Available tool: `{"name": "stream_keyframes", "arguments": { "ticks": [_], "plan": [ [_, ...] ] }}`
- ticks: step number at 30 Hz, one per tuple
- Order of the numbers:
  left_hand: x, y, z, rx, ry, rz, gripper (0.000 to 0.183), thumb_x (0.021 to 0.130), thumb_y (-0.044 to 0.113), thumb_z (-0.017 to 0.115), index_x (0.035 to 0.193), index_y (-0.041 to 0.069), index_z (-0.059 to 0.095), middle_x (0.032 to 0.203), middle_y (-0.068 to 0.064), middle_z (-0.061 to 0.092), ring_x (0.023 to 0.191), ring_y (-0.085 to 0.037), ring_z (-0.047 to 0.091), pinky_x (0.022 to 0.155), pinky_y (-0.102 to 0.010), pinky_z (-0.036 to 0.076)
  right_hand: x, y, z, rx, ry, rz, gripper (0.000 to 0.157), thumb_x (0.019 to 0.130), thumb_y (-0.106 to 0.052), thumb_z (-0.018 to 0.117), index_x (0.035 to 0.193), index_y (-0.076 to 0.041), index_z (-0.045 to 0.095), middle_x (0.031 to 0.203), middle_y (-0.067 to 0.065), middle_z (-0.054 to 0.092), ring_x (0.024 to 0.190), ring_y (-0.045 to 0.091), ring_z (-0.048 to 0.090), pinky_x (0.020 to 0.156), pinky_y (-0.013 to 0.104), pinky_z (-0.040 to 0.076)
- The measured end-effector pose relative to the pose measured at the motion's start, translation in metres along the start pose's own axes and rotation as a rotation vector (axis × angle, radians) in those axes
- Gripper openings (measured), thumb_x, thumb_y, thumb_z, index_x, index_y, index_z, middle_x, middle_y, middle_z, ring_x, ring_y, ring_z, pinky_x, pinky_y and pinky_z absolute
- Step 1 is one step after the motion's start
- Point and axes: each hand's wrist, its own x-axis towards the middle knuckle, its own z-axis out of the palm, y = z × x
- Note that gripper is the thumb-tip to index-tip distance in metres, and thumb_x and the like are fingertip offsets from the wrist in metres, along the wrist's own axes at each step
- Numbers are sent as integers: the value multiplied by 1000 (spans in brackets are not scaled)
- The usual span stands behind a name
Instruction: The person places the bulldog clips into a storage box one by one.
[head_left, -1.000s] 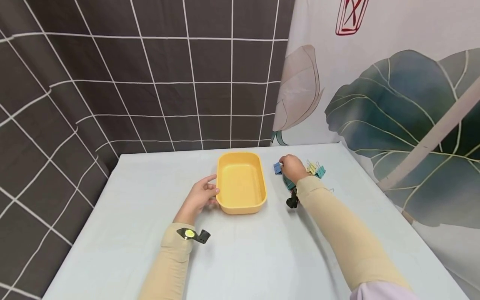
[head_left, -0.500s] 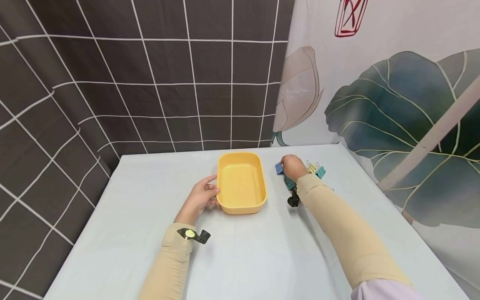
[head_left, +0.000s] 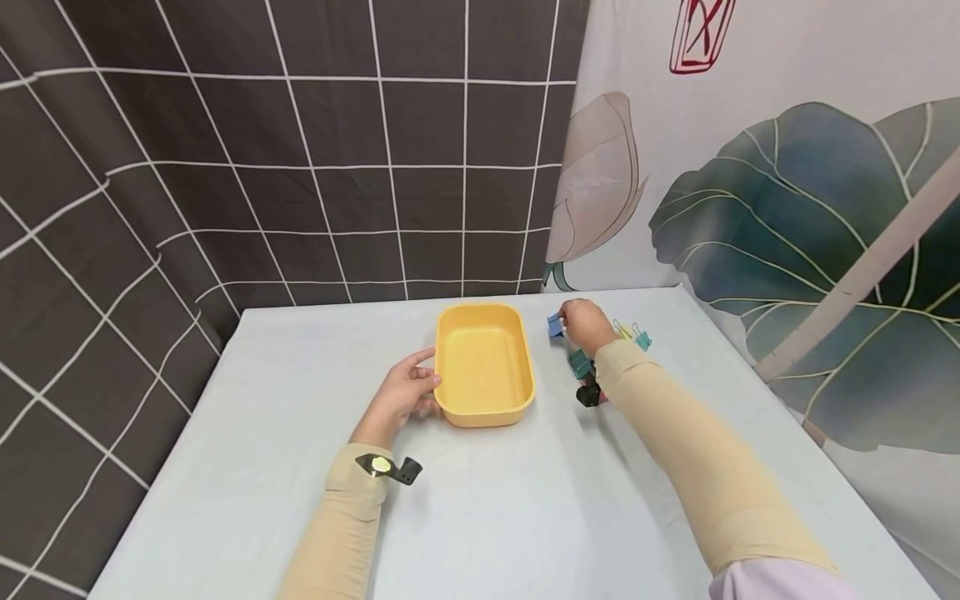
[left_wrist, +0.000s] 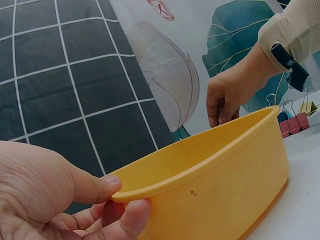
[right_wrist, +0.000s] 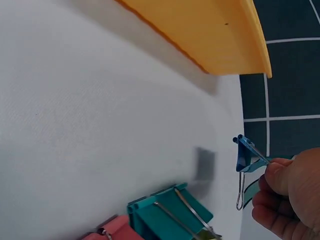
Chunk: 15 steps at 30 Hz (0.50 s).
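Note:
My left hand pinches the near-left rim of a yellow plastic bin, thumb on the rim and fingers below it, as the left wrist view shows. No contents are seen in the bin. Right of it, my right hand pinches a blue binder clip by one wire handle. The clip hangs above the white table, its other handle pointing down. Under my right wrist lies a teal binder clip, with a red binder clip beside it.
Beyond my right wrist lie a yellow binder clip and a light teal binder clip. The white table meets a dark grid-patterned cloth at the back and a leaf-printed cloth on the right.
My right hand has lifted the blue binder clip a little, and the dark teal clip below shows more fully. My left hand and the bin have stayed in place.

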Motion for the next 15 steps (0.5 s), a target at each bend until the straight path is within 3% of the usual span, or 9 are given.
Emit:
{"name": "stream_keyframes", "arguments": {
  "ticks": [15],
  "plan": [
    [1, -2, -1, -36, -10, 5, 60, 96, -1, 65, 151, 17, 47, 109, -12, 56, 79, -20, 64, 64, -31, 63, 4, -30, -16, -18, 40, -61, 19, 98, 3, 59, 113, 3, 70, 109, 17, 70, 103, 31, 66, 93, 42, 59]
  ]
}}
